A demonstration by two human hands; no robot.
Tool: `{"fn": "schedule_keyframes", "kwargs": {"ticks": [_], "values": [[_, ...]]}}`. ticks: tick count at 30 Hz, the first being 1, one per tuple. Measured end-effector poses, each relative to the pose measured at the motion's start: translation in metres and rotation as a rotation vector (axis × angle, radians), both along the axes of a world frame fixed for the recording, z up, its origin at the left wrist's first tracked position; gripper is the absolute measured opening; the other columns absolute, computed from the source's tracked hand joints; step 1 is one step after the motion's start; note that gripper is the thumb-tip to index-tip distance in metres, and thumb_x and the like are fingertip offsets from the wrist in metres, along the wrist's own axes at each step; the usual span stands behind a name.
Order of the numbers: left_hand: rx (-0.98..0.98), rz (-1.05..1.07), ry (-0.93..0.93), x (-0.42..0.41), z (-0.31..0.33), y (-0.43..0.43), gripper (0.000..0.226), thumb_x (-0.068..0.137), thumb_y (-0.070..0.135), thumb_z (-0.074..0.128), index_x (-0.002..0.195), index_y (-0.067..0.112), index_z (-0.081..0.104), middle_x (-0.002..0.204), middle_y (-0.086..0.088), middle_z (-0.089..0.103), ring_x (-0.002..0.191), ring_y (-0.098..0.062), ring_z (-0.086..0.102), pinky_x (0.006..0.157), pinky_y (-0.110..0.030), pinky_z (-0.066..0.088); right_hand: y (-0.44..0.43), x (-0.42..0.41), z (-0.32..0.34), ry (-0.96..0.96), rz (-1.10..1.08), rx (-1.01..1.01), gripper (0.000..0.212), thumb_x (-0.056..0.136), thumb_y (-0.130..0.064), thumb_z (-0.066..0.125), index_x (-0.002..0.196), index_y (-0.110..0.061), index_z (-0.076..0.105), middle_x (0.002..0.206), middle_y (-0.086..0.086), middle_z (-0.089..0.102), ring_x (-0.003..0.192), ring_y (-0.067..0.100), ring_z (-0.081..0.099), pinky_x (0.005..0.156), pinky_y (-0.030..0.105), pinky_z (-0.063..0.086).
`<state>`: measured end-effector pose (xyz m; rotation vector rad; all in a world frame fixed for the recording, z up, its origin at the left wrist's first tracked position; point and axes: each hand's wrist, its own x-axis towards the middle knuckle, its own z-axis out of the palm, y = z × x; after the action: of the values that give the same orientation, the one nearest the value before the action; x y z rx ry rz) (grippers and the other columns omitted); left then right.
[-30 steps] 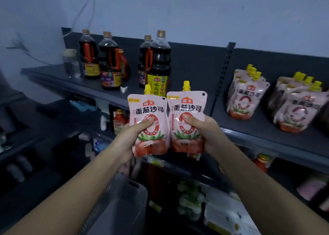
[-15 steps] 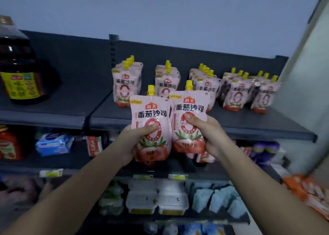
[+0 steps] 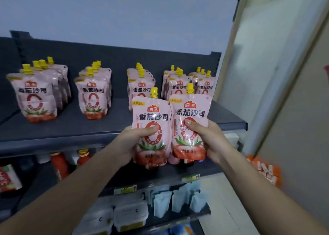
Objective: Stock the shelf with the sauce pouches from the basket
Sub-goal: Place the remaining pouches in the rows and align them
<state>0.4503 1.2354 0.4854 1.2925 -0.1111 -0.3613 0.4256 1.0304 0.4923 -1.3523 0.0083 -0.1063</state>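
Two pink tomato sauce pouches with yellow caps are held upright, side by side, in front of the dark top shelf (image 3: 71,126). My left hand (image 3: 131,142) grips the left pouch (image 3: 151,117) with its thumb across the front. My right hand (image 3: 208,138) grips the right pouch (image 3: 190,110) the same way. On the shelf behind stand several rows of the same pouches (image 3: 92,94), the rightmost rows (image 3: 204,85) just behind the held ones. The basket is out of view.
A pale wall or door panel (image 3: 276,74) closes off the shelf's right end. Lower shelves hold red sauce bottles (image 3: 59,163), white lidded tubs (image 3: 130,215) and pale blue packets (image 3: 179,199). Orange packets (image 3: 263,168) lie low on the right.
My view has swung to the right along the shelf, past the soy sauce bottles, to the pouch rows. Both hands keep their pouches and now hold them near the shelf's right end.
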Motion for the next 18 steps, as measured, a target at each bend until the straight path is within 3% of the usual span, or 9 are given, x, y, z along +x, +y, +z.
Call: {"fn": "schedule_keyframes", "kwargs": {"ticks": [3, 8, 12, 14, 18], "values": [[0.031, -0.030, -0.010, 0.020, 0.003, -0.018, 0.042, 0.060, 0.015, 0.072, 0.101, 0.010, 0.067, 0.088, -0.009, 0.076, 0.078, -0.025, 0.073, 0.076, -0.037, 0.054, -0.017, 0.014, 0.000, 0.003, -0.021, -0.003, 0.023, 0.077, -0.007, 0.070, 0.100, -0.009, 0.067, 0.098, 0.013, 0.074, 0.085, 0.028, 0.072, 0.079, 0.041, 0.058], [0.021, -0.072, -0.024, 0.069, 0.012, -0.042, 0.041, 0.058, 0.015, 0.072, 0.099, 0.011, 0.067, 0.087, -0.008, 0.077, 0.075, -0.024, 0.074, 0.065, -0.033, 0.056, -0.041, 0.057, 0.007, -0.006, -0.042, 0.026, 0.038, 0.069, -0.009, 0.073, 0.106, -0.004, 0.065, 0.099, 0.016, 0.073, 0.083, 0.028, 0.072, 0.072, 0.038, 0.060], [0.050, -0.033, -0.008, 0.112, 0.021, -0.058, 0.046, 0.054, 0.016, 0.075, 0.100, 0.010, 0.066, 0.088, -0.008, 0.076, 0.084, -0.029, 0.072, 0.083, -0.041, 0.053, -0.055, 0.100, 0.019, -0.019, -0.057, 0.004, 0.053, 0.062, -0.014, 0.076, 0.112, -0.001, 0.063, 0.104, 0.019, 0.072, 0.089, 0.033, 0.070, 0.081, 0.043, 0.056], [0.058, -0.016, -0.006, 0.132, 0.026, -0.065, 0.040, 0.056, 0.015, 0.075, 0.096, 0.010, 0.067, 0.086, -0.008, 0.077, 0.085, -0.029, 0.071, 0.086, -0.042, 0.052, -0.062, 0.120, 0.024, -0.036, -0.061, -0.020, 0.048, 0.067, -0.011, 0.074, 0.113, -0.002, 0.063, 0.105, 0.018, 0.072, 0.091, 0.033, 0.070, 0.081, 0.042, 0.057], [0.041, -0.023, -0.014, 0.164, 0.024, -0.075, 0.022, 0.072, 0.006, 0.070, 0.094, 0.010, 0.067, 0.082, -0.008, 0.077, 0.075, -0.024, 0.072, 0.072, -0.036, 0.054, -0.073, 0.151, 0.020, -0.044, -0.056, -0.026, 0.043, 0.072, -0.010, 0.072, 0.113, -0.005, 0.063, 0.104, 0.015, 0.072, 0.088, 0.030, 0.072, 0.075, 0.038, 0.060]]}}
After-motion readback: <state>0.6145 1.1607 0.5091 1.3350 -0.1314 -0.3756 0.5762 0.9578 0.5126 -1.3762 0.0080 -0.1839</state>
